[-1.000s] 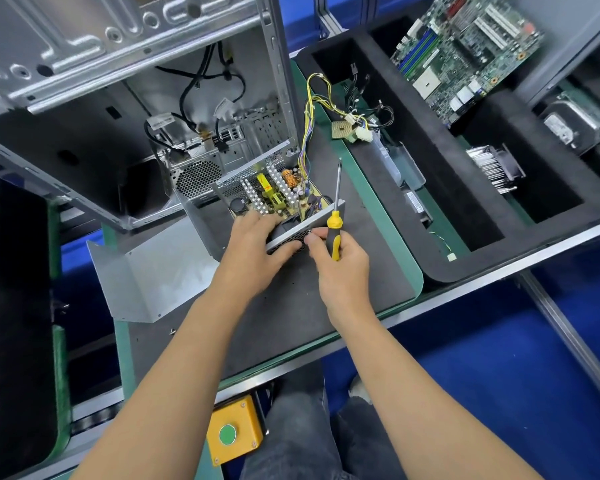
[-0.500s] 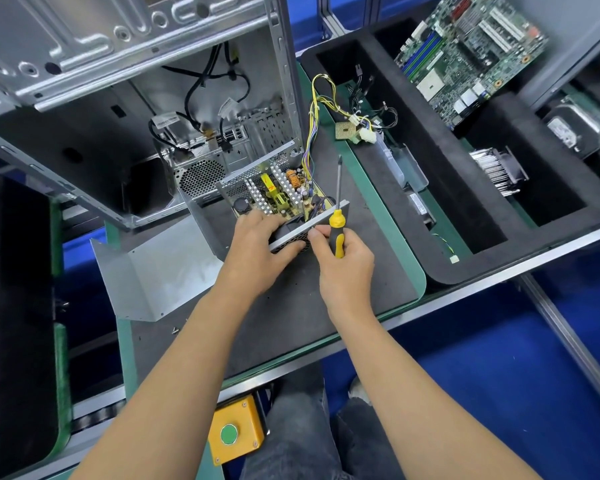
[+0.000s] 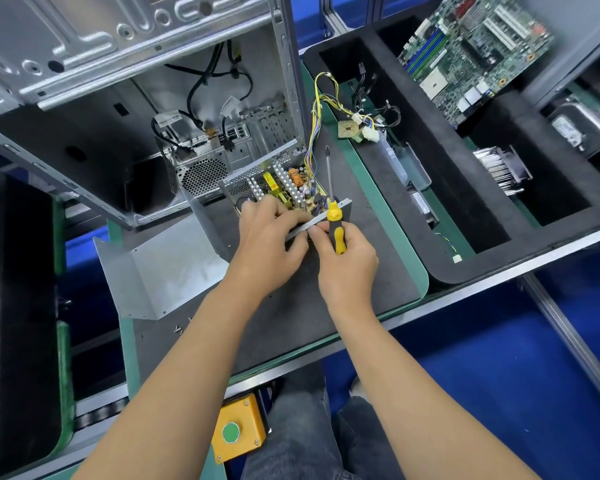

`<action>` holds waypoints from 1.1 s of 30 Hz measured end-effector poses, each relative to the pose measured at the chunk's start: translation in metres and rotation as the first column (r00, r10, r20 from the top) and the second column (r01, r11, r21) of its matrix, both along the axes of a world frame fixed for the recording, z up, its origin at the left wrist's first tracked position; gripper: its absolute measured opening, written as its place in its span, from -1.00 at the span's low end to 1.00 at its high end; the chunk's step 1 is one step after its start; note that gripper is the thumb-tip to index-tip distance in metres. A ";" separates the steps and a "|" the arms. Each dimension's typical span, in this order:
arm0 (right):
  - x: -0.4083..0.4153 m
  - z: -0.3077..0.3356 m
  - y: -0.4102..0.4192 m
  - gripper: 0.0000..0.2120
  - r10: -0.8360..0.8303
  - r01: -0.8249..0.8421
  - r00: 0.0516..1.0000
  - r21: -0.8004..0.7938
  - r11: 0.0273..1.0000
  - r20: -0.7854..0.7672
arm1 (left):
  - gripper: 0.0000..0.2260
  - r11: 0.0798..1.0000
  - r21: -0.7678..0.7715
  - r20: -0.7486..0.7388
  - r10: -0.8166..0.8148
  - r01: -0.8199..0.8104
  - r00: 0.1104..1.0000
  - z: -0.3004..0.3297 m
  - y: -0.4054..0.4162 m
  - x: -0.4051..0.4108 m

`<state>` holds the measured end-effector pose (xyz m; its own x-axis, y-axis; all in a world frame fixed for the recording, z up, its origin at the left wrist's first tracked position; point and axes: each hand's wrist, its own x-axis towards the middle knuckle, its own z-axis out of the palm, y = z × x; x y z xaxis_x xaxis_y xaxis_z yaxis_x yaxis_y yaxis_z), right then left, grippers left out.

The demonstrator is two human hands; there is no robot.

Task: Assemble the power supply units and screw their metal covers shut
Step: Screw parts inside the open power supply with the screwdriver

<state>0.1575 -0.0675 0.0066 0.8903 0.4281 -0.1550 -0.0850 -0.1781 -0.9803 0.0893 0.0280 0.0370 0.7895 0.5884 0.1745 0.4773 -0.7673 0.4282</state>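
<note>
An open power supply unit, its circuit board exposed, sits on the dark mat in front of the computer case. My left hand grips the unit's near metal wall, fingers curled over the edge. My right hand holds a yellow-and-black screwdriver with its shaft pointing up and away, while its fingertips pinch the same wall edge. The bent metal cover lies loose on the mat to the left. Yellow wires run from the unit toward the back.
An open computer case stands behind the unit. Black foam trays at the right hold a motherboard, a heatsink and a drive. Small screws lie near the mat's front. A yellow button box hangs below the bench edge.
Both hands have stayed on the unit's near wall; the left fingers curled further over the edge. The camera view shifted slightly.
</note>
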 end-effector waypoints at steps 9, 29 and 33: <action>-0.001 -0.003 0.001 -0.91 0.000 0.000 1.000 -0.002 1.000 -0.030 | -0.85 0.986 -0.118 0.046 0.120 -0.114 0.992 0.004 -0.007 0.002; -0.005 0.000 0.003 -0.89 -0.014 0.014 0.998 -0.005 1.000 -0.057 | -0.90 0.929 -0.320 -0.100 0.164 -0.188 0.981 0.011 -0.001 0.006; -0.007 0.001 0.003 -0.88 -0.026 0.025 0.999 -0.023 0.999 -0.031 | -0.85 0.929 -0.338 -0.069 0.136 -0.151 0.988 0.017 0.000 0.004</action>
